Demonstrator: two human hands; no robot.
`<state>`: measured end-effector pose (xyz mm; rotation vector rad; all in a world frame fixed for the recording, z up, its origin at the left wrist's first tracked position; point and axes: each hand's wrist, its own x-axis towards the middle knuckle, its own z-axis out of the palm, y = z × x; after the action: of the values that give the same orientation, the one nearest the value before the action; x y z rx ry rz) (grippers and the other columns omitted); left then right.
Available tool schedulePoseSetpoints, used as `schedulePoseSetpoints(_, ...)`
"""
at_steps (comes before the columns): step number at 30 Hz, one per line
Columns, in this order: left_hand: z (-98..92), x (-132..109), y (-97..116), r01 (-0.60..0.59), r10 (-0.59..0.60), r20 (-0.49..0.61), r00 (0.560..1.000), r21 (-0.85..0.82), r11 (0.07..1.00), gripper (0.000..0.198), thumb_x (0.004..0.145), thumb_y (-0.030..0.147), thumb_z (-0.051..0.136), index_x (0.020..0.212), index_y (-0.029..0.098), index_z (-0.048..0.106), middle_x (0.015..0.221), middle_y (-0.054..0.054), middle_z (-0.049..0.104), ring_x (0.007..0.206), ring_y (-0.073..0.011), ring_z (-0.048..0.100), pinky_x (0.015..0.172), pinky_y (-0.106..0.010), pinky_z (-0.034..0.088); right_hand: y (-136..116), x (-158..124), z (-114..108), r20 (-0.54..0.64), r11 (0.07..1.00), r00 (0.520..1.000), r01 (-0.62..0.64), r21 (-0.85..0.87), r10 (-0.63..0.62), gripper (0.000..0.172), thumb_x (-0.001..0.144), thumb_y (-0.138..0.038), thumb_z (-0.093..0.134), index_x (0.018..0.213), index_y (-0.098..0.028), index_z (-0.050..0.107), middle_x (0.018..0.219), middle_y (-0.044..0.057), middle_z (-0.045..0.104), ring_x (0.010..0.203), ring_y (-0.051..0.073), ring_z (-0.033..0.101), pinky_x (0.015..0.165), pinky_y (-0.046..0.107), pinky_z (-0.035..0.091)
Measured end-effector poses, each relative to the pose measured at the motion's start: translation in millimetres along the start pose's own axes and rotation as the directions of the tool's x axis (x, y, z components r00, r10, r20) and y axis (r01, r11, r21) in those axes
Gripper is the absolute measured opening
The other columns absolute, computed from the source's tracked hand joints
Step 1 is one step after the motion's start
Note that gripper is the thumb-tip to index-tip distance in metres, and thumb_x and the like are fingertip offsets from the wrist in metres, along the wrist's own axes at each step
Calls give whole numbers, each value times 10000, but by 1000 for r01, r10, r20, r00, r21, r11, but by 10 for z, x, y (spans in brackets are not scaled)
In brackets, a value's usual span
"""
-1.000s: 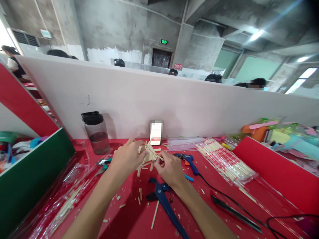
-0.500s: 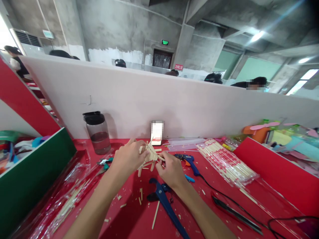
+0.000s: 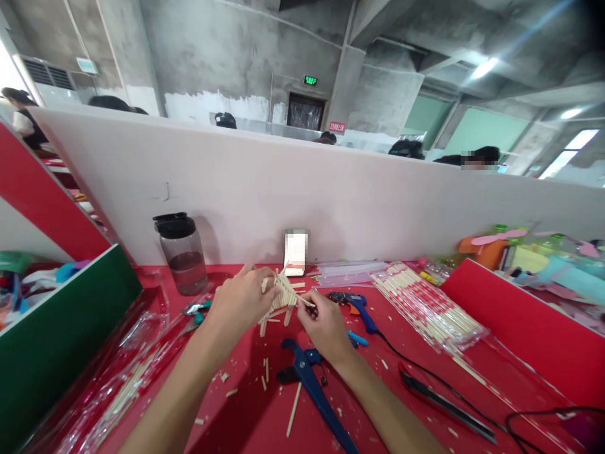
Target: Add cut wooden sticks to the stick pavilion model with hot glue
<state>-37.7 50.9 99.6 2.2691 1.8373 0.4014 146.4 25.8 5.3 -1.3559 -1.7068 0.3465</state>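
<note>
Pale stick model (image 3: 282, 296) here, slim wooden rods ridged side by side, leggy ends below, over red table (image 3: 231, 416); left hand (image 3: 246, 294) grip clamped on it, right hand (image 3: 325, 323) grip pinching protruding stick (image 3: 305, 301).

A grey concrete wall (image 3: 212, 53) — patchily white lower down — rises beyond a pale partition (image 3: 359, 195).

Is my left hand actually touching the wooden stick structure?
Touching. The head view shows it: the thumb and fingers of your left hand grip the left side of the wooden stick structure.
</note>
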Motion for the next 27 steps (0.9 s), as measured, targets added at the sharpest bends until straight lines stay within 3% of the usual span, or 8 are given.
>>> schedulePoseSetpoints(12, 18, 5, -7, -2, 2, -9, 1000, 3, 1000, 345, 906, 488, 500, 1156, 328, 677, 1221, -77, 667, 943, -353, 719, 776, -437, 533, -54, 12, 25, -23, 983, 995, -91, 157, 95, 114, 804, -236, 561, 695, -208, 542, 590, -59, 511, 535, 118, 470, 526, 221, 356)
schedulePoseSetpoints(27, -21, -3, 12, 19, -19, 13, 1000, 3, 1000, 335, 908, 477, 505, 1156, 333, 678, 1245, -75, 663, 953, -362, 718, 786, -445, 533, -16, -23, 57, -4, 956, 990, -135, 261, 141, 90, 814, -242, 573, 734, -201, 564, 643, -45, 541, 585, 133, 501, 566, 230, 400)
